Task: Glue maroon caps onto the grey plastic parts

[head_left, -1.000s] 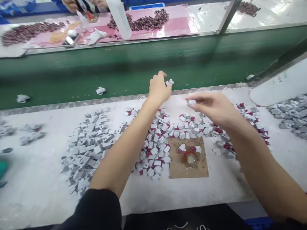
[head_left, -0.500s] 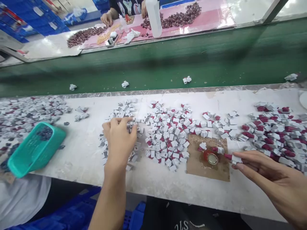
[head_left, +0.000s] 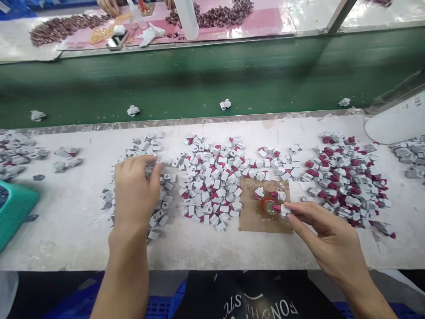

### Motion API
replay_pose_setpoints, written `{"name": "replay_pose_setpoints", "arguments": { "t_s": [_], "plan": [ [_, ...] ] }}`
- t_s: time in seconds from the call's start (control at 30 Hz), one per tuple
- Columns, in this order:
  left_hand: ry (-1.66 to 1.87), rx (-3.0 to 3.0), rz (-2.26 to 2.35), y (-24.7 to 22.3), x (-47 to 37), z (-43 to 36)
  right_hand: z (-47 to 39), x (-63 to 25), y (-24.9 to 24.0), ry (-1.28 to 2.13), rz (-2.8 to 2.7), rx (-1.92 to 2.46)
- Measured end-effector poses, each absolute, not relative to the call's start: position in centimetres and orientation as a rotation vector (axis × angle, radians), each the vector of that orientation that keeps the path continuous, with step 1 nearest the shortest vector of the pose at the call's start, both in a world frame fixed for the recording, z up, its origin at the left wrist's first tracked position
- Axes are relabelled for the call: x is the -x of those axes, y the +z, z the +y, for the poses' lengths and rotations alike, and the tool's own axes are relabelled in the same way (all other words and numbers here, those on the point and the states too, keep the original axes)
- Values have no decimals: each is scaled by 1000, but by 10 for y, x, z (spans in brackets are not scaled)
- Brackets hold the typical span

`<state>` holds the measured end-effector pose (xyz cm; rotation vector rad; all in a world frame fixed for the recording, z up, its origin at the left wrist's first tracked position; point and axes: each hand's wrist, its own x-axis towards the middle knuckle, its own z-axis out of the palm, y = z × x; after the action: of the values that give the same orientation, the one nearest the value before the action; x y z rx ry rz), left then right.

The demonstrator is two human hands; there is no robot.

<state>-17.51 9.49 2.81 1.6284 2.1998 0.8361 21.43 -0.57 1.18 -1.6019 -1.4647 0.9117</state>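
Observation:
My right hand (head_left: 327, 235) pinches a small grey plastic piece (head_left: 284, 210) between thumb and forefinger. The magenta end of that piece points left, at the rim of a small round metal cap (head_left: 270, 208) with red around it. Under the cap lies a brown cardboard square (head_left: 252, 223), with two more grey-and-magenta pieces (head_left: 259, 192) beside the cap. My left hand (head_left: 136, 190) is over a pile of plain grey pieces (head_left: 161, 217), thumb and forefinger tips together. Whatever those fingertips hold is too small or blurred to make out.
Heaps of grey-and-magenta pieces (head_left: 212, 177) lie mid-table and at the right (head_left: 348, 177). A teal basket (head_left: 20, 208) stands at the left edge, a white container (head_left: 398, 117) at the right. Beyond a green belt (head_left: 186, 79), another person's hand (head_left: 109, 6) shows at a pink-covered table.
My right hand has brought its piece leftward from beside the cardboard to the cap. My left hand stays over the grey pile, its fingertips drawn together. The whole view has shifted to the right.

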Motion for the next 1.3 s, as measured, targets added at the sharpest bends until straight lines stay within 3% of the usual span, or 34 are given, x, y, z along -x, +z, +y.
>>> {"name": "replay_pose_setpoints", "arguments": {
  "t_s": [0.33, 0.57, 0.77, 1.3],
  "plan": [
    [933, -1177, 1627, 42, 125, 87, -1, -210, 17, 761, -1604, 1517],
    [882, -1073, 1371, 40, 78, 84, 4, -213, 17, 946, -1223, 1555],
    [876, -972, 1093, 44, 27, 81, 34, -197, 17, 1151, -971, 1340],
    [816, -982, 1014, 42, 7, 89, 49, -189, 23, 1111, -1144, 1267]
  ]
}}
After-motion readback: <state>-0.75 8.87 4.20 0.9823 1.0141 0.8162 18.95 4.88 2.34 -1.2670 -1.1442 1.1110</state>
